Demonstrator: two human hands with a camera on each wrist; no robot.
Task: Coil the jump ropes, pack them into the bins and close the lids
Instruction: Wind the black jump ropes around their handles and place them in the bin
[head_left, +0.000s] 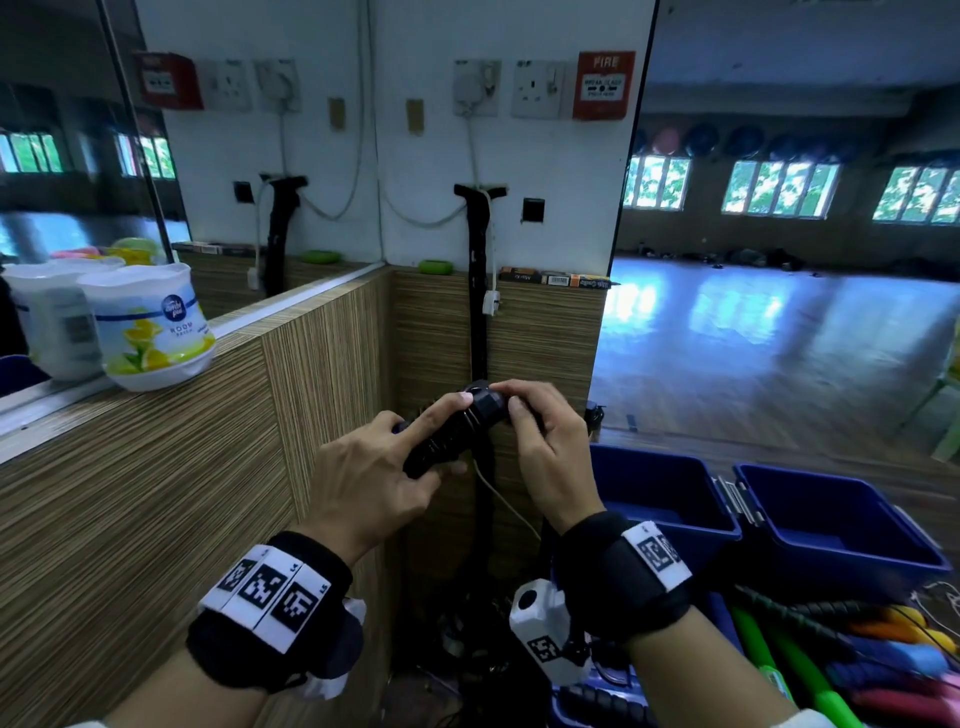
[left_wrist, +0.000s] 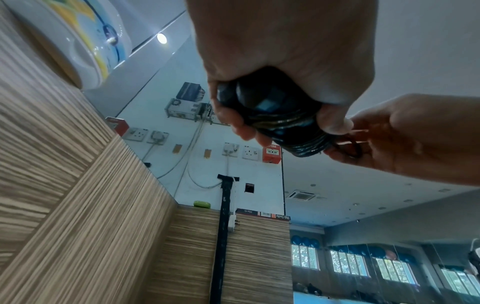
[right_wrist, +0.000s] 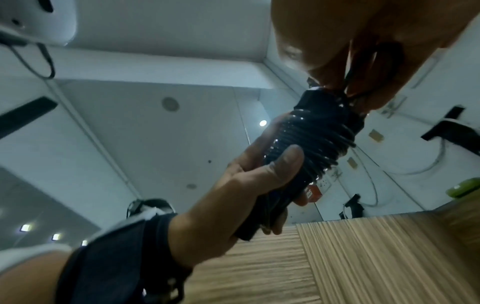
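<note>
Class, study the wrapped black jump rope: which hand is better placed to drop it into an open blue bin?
Probably the left hand: it grips the jump rope handles, while the right hand only pinches the cord end, though the blue bin sits rightward.

There are two hands, the left hand (head_left: 374, 483) and the right hand (head_left: 540, 447). Together they hold one black jump rope (head_left: 457, 431). Two blue bins (head_left: 670, 499) stand side by side, both open. One air freshener jar (head_left: 148, 325) stands on the counter (head_left: 156, 452). More jump ropes (head_left: 857, 654) lie in a heap; their number cannot be told.
</note>
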